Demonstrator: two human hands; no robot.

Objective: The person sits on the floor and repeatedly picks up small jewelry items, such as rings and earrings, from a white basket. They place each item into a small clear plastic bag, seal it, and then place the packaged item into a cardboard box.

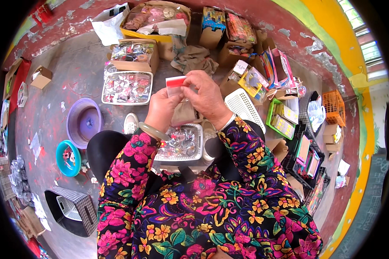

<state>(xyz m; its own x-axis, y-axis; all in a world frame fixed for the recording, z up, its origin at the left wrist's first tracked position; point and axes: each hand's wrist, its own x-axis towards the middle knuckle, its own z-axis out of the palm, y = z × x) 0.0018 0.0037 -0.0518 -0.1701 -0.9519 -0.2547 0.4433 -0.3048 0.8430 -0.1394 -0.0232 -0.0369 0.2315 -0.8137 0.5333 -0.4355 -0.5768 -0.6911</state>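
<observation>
Between my two hands is a small flat packet (174, 83) with a red band and a pale top edge. My left hand (161, 108) pinches its lower side, and a pale bangle circles that wrist. The fingers of my right hand (206, 98) are closed on the packet's right edge, partly covering it. Below my hands, between my legs, stands a white basket (200, 142) with many small clear packets in it. Another white basket (128, 103), filled with pink and red packets, sits on the floor beyond my left hand.
A purple basin (75, 138), a teal bowl (64, 166) and a checked bin (87, 211) stand at left. Ahead are cardboard boxes (153, 64) of packaged goods. A white perforated basket (242, 105), green tray (270, 123) and black crates (317, 157) are at right.
</observation>
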